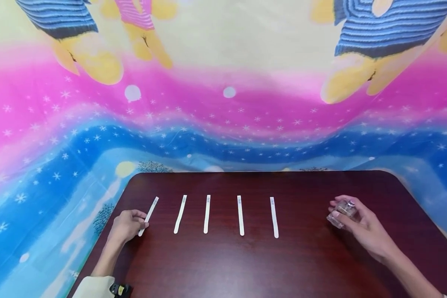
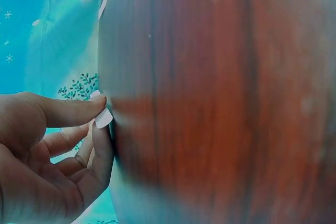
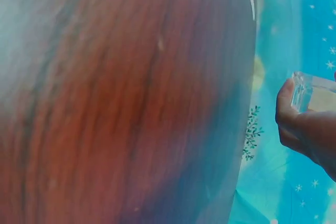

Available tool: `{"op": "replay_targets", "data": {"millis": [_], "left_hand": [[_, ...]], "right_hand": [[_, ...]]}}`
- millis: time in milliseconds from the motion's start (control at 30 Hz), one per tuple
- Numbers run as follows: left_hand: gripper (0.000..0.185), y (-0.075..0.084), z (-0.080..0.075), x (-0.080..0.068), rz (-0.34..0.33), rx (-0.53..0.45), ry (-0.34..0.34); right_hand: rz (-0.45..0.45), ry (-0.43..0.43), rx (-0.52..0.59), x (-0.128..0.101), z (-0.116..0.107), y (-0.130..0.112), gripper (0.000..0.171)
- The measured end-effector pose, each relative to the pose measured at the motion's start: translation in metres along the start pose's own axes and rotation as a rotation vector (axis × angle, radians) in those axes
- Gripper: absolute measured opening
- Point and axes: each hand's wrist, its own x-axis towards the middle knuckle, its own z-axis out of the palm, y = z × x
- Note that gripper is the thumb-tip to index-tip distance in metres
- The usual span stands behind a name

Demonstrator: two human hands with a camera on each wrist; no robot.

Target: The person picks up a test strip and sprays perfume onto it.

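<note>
From above, a dark red tabletop [image 1: 246, 265] carries five thin white strips in a row. The left hand [image 1: 126, 227] sits near the left edge of the tabletop and pinches the near end of the first strip [image 1: 149, 215], the one farthest left. The other four strips [image 1: 223, 215] lie flat and apart from each other, toward the middle. Near the right edge, the right hand [image 1: 361, 225] curls around a small glass bottle [image 1: 342, 214] with a little cap, held just over the tabletop. A bright cloth [image 1: 223, 103] hangs behind.

From the left wrist, the thumb and finger of the left hand [image 2: 52, 156] squeeze the strip's white end [image 2: 103, 116] right at the tabletop's surface. The strip looks very light, thin and bendy, so I think it wants a soft pinch at one end.

From the right wrist, a fingertip of the right hand [image 3: 302, 124] presses the clear bottle [image 3: 310, 92]. The glass looks hard, smooth and maybe slippery, and it could break if dropped, so holding it round its sides seems best.
</note>
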Motion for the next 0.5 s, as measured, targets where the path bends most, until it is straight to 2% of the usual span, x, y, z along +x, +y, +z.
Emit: {"op": "replay_targets", "data": {"millis": [267, 500], "left_hand": [[0.025, 0.005, 0.004, -0.013, 0.012, -0.135, -0.020], [0.029, 0.021, 0.017, -0.026, 0.022, -0.282, -0.050]], "right_hand": [[0.022, -0.140, 0.310, 0.002, -0.006, -0.007, 0.050], [0.037, -0.233, 0.412, -0.002, -0.007, -0.009, 0.049]]}}
